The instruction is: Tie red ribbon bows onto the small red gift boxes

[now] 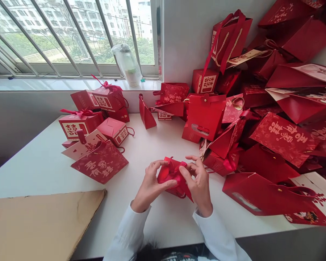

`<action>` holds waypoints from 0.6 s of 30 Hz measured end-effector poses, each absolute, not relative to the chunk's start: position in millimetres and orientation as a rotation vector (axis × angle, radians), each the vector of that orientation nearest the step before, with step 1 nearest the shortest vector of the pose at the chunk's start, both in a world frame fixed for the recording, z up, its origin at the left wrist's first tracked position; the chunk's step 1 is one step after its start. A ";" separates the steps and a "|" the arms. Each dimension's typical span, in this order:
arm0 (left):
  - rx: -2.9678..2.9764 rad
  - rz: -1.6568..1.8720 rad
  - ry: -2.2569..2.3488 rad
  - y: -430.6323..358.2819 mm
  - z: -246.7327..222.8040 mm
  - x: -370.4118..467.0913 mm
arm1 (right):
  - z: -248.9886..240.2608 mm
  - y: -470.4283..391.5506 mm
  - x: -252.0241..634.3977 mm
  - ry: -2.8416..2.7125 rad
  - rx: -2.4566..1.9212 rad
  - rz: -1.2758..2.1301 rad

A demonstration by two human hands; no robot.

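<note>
A small red gift box [174, 191] sits on the white table in front of me, with a red ribbon bow [174, 166] on its top. From the left, my left hand [152, 185] is closed around the side of the box, its index fingertip at the bow and its thumb across the front. My right hand [200, 183] pinches the bow's right side between thumb and index finger, the other fingers curled above. Part of the box is hidden behind my fingers.
Finished-looking red boxes [78, 125] and a red gift bag [100, 163] stand at the left. Many red bags and boxes [282, 137] are heaped at the right. Cardboard [43, 221] lies at the front left. A plastic-wrapped jar [128, 67] rests on the windowsill.
</note>
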State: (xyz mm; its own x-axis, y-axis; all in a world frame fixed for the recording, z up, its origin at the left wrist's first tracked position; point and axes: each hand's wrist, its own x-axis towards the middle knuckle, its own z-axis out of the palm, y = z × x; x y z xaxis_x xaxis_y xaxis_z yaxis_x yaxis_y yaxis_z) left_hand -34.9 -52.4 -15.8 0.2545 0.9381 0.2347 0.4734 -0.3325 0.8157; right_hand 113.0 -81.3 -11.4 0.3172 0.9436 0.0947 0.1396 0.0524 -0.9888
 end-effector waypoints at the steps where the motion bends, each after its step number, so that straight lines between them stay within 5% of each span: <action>1: 1.890 0.937 1.298 -51.4 -13.2 -33.2 | -5.9 -79.2 114.1 -1.147 -1.450 0.818; 18: 2.214 1.026 1.811 -55.7 -7.8 -2.2 | -8.0 -84.6 108.5 -1.127 -1.543 0.738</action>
State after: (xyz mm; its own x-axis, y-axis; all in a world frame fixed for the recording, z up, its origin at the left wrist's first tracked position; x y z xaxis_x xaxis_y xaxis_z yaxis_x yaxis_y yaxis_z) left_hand -2.2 -55.7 -7.8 0.0640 0.9007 0.4296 0.8314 -0.2862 0.4763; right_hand 108.5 -84.6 -8.0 0.3687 0.9249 0.0926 0.2851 -0.0178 -0.9583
